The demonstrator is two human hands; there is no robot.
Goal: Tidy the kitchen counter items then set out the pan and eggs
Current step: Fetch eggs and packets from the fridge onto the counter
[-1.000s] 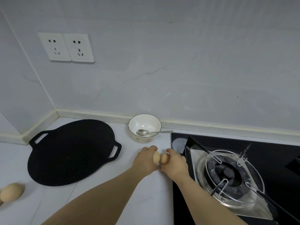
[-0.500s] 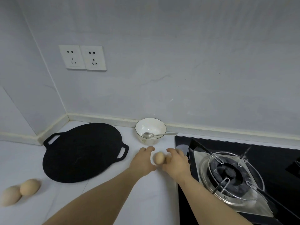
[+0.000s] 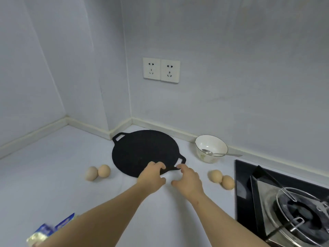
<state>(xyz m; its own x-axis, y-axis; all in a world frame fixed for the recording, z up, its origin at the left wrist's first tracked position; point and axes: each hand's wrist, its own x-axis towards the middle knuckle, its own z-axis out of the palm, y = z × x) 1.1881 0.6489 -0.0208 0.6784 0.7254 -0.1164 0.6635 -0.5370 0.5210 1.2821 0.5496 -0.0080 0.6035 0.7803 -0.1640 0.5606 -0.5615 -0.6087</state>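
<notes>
At the near left edge of the white bench (image 3: 53,175) lies a blue and white packet (image 3: 51,230), blurry and partly hidden by the left arm. At the near right is a black stove (image 3: 245,202) with a round metal ring (image 3: 302,213) on top.

Both bare arms reach forward over the bench. The left hand (image 3: 152,175) has its fingers (image 3: 157,164) bent over the near edge of the flat black pan (image 3: 142,150), with the thumb held apart. I cannot tell if they grip the pan or only touch it. The right hand (image 3: 188,180) is loose, its fingers (image 3: 183,167) a little spread, with the tips just at the pan's right handle (image 3: 181,160).

Two eggs (image 3: 98,172) sit side by side on the bench, left of the pan. Two more eggs (image 3: 221,179) sit touching each other between the right hand and the stove.

The pan lies flat on the bench near the corner of the wall. To its right, by the wall, stands a white bowl (image 3: 204,156) with a spoon (image 3: 222,154) in it. Higher up on the wall are two white sockets (image 3: 161,70).
</notes>
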